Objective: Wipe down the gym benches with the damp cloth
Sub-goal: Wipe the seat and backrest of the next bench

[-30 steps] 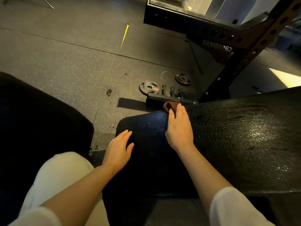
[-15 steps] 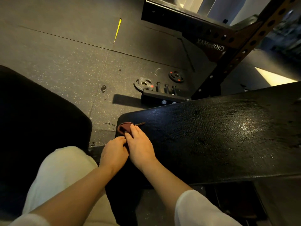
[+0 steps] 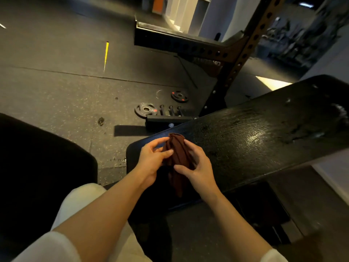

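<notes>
Beyond bench, weight plates flank rack upright.

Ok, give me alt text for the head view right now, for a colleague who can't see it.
Both hands, left and right, hold a bunched dark red cloth above the near end of a glossy black bench pad. Weight plates lie on the floor behind.

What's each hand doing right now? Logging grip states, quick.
Left hand: pinching the brown cloth.
Right hand: fingers curled round the same cloth, held above the bench.
</notes>
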Available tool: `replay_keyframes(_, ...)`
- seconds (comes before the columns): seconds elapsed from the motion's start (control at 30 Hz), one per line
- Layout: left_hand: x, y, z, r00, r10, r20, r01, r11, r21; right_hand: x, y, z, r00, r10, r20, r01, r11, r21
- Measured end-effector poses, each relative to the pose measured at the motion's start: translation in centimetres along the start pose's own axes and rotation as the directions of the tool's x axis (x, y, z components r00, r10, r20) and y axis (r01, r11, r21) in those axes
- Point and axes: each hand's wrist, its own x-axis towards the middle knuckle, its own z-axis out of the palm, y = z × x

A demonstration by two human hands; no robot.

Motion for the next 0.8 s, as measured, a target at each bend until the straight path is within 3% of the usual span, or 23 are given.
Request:
replay_keyframes(0.07, -0.4, 0.9, 0.8, 0.998, -0.016, 0.061, 0.019, 0.998, -0.053, -0.6, -0.3, -1.5, 0.997, 0.041, 0.067, -0.048, 0.992, 0.115)
replay_keyframes(0.17, -0.6, 1.9, 1.6, 0.994, -0.062, 0.09, 0.073, 0.989, -0.127, -1.0, -0.6, -2.6, 0.994, -0.01, 0.106, 0.0, 0.995, 0.098)
replay_keyframes(0.33, -1.8, 1.3, 3.4, 0.981, -0.139, 0.138, 0.144, 0.989, -0.03, -1.3, -1.9, -2.9, 0.995, 0.029, -0.096, -0.027, 0.999, 0.026)
replay_keyframes(0.43, -2.1, -0.8, 2.3, 0.987, -0.086, 0.137, 0.063, 0.984, 0.168, -2.4, -1.9, -3.5, 0.967, 0.023, -0.254, -0.071, 0.981, -0.181)
replay_keyframes(0.5, -1.7, -2.4, 0.3, 0.998, -0.054, 0.043, 0.041, 0.963, 0.268, -2.7, -1.7, -4.3, 0.922, -0.066, -0.382, -0.088, 0.925, -0.37)
replay_keyframes(0.6, -1.2, -4.3, -3.2, 0.983, -0.049, -0.176, 0.105, 0.94, 0.324, -2.3, -1.6, -5.5, 0.87, -0.109, -0.481, -0.117, 0.902, -0.415)
replay_keyframes(0.7, -0.8, -5.8, -5.7, 0.963, -0.075, -0.258, 0.171, 0.91, 0.377, -1.5, -1.4, -5.1, 0.876, -0.089, -0.475, -0.169, 0.865, -0.473)
replay_keyframes(0.8, -1.1, -6.9, -6.9, 0.967, -0.093, -0.236, 0.195, 0.867, 0.458, -1.2, 0.0, -3.3, 0.958, -0.119, -0.261, -0.115, 0.674, -0.73)
